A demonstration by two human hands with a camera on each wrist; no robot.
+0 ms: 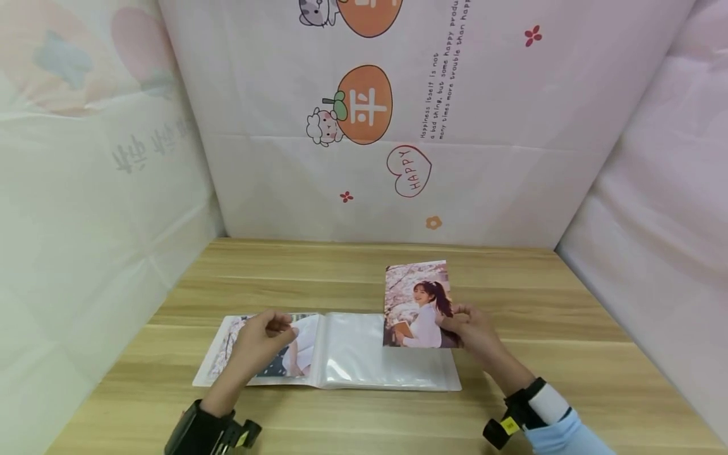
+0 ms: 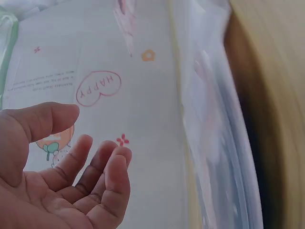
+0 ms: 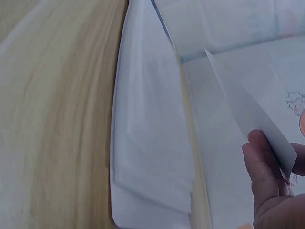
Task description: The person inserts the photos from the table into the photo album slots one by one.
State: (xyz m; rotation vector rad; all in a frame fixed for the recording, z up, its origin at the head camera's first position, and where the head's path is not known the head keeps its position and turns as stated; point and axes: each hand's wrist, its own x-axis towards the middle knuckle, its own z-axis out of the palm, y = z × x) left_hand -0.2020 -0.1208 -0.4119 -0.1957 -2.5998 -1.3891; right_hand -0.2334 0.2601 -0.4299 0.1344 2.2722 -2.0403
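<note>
My right hand (image 1: 476, 332) pinches a photo (image 1: 418, 306) by its right edge, thumb on the picture side. The photo shows a person with a ponytail before pink blossoms. In the right wrist view its white back (image 3: 248, 107) faces the camera. Below the photo lies an open photo album (image 1: 364, 354), its right page a clear pocket with no picture showing. The left page holds another picture (image 1: 301, 347), partly covered from view by my left hand (image 1: 261, 344). That hand is held over the left page with loosely bent fingers, and nothing lies between thumb and fingers.
The album lies on a wood-grain table (image 1: 318, 423). A printed white cloth (image 1: 273, 189) hangs behind the table, with white cloth walls (image 1: 654, 234) at both sides. Each wrist wears a black strap with a small camera (image 1: 500, 433).
</note>
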